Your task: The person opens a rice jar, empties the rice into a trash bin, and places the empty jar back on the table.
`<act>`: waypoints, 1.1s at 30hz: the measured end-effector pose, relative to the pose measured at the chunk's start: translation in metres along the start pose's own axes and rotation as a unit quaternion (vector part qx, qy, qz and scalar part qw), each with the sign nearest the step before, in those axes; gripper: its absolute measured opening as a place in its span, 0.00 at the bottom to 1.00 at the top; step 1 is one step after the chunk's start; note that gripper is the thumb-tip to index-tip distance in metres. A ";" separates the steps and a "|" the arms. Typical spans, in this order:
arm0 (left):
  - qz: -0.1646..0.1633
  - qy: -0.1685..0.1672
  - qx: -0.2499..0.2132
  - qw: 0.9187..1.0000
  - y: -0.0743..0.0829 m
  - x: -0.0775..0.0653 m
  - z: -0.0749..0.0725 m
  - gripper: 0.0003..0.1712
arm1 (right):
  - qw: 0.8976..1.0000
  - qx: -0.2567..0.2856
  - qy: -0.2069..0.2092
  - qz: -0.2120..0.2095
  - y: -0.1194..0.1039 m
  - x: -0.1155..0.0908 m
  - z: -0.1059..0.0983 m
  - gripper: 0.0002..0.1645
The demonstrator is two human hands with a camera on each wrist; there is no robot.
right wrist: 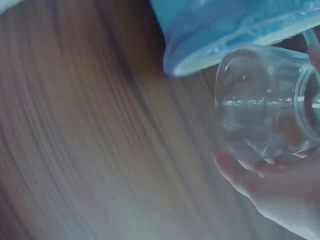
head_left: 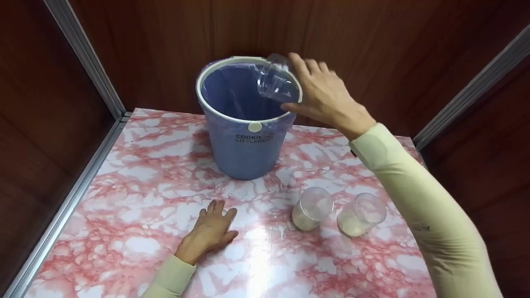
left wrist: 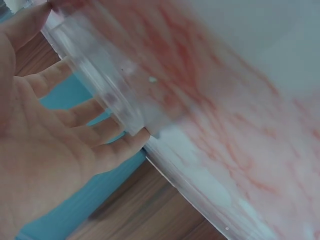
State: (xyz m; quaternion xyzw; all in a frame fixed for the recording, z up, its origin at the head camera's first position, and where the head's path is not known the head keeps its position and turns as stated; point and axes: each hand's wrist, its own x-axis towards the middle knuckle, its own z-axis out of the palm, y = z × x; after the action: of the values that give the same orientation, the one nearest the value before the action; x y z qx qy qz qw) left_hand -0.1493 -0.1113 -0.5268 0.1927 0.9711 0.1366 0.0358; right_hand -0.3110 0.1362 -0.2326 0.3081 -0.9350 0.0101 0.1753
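My right hand (head_left: 327, 93) holds a clear plastic jar (head_left: 275, 80) between thumb and fingers, tilted over the rim of a blue bin (head_left: 248, 153) lined with a thin clear bag. In the right wrist view the see-through jar (right wrist: 260, 100) has a ring at one end, and my fingers lie along its side. My left hand (head_left: 211, 229) rests palm down on the marbled table (head_left: 136, 244), fingers spread and holding nothing. In the left wrist view a blurred clear band (left wrist: 110, 85) overlaps the fingertips; what it is I cannot tell.
Two clear containers with pale beige contents stand right of centre: one nearer the bin (head_left: 307, 219), the other beside it (head_left: 356, 223). Brown wood-grain walls (head_left: 356, 33) rise behind and at both sides, with metal rails (head_left: 93, 62) at the corners.
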 end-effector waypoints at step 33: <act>0.078 0.048 -0.114 0.989 -0.010 0.033 -0.067 0.12 | 0.869 0.481 0.104 0.050 -0.135 -0.183 0.152 0.54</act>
State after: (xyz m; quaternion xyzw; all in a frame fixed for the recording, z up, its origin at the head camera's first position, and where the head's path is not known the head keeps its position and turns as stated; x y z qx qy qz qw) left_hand -0.1915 -0.1245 -0.4658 0.2562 0.9316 0.2580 0.0002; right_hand -0.1452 0.1125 -0.4479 0.3043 -0.8050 0.4991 0.1015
